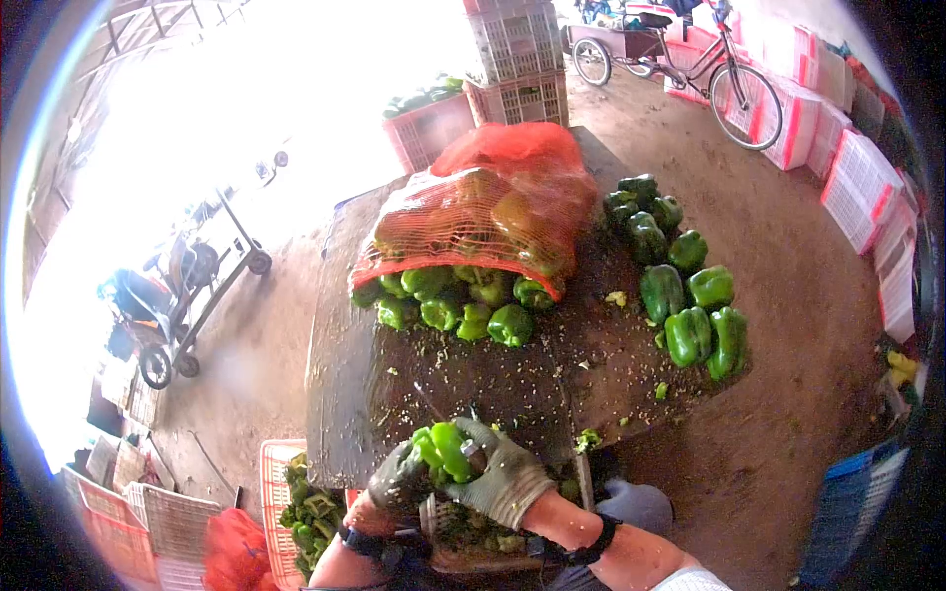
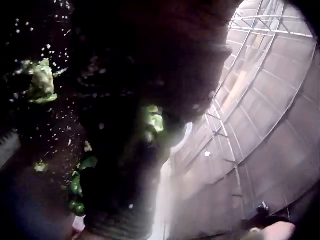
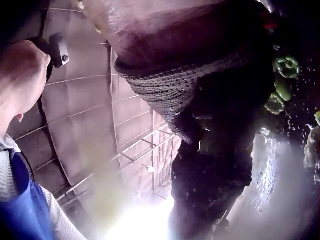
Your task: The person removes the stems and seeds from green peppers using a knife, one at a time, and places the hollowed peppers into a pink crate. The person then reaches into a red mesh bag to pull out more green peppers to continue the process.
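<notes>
Both hands wear grey, soiled knit gloves and meet over the table's near edge in the head view. My left hand (image 1: 397, 480) holds a green bell pepper (image 1: 443, 450) from its left side. On the other side, my right hand (image 1: 505, 475) bends its fingers round a small knife, whose thin blade (image 1: 426, 400) points up and left past the pepper; the handle is hidden in the glove. Beyond them, an orange-red mesh sack (image 1: 483, 212) lies with its mouth toward me, and several green peppers (image 1: 473, 320) spill from it. Both wrist views are dark, with the gloves mostly in shadow.
More green peppers (image 1: 690, 286) lie in a group along the table's right side. Seeds and scraps litter the dark tabletop (image 1: 463, 384). Below left stands a crate (image 1: 281, 473) with pepper pieces. Stacked crates (image 1: 517, 59) rise behind the sack; a cargo tricycle (image 1: 690, 69) is parked beyond.
</notes>
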`<state>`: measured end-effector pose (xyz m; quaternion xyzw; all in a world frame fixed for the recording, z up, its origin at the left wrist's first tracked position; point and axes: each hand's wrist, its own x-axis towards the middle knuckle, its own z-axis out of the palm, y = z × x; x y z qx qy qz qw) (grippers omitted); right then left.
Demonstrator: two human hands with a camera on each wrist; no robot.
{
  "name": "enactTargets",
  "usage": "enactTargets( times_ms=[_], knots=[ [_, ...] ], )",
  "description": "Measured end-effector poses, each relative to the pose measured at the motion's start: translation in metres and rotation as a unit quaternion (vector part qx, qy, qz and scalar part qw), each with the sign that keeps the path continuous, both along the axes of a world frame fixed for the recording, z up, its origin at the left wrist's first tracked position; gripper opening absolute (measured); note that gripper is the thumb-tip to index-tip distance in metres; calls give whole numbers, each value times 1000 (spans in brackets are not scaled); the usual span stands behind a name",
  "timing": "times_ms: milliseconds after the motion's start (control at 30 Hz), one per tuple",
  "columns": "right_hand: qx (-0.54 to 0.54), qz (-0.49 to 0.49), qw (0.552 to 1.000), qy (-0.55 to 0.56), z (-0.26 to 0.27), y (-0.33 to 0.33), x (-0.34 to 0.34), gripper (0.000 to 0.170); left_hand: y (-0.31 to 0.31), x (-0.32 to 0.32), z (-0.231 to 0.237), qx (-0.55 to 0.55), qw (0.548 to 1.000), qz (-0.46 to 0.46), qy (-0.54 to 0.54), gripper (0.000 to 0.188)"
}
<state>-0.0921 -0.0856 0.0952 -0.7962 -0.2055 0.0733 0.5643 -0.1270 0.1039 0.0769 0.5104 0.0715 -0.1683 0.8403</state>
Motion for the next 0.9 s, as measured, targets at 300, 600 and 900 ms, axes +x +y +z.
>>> enactTargets(
  times_ms=[300, 600, 900],
  knots=[
    [-52, 39, 995, 75, -2, 1, -3, 85, 0, 7, 3, 225, 971, -81, -25, 59],
    [41, 21, 993, 108, 16, -12, 4, 85, -19, 16, 16, 196, 979, -20, -60, 59],
    [61, 23, 994, 86, 9, -15, 7, 87, -15, 25, 15, 373, 919, -47, -117, 70]
  ],
)
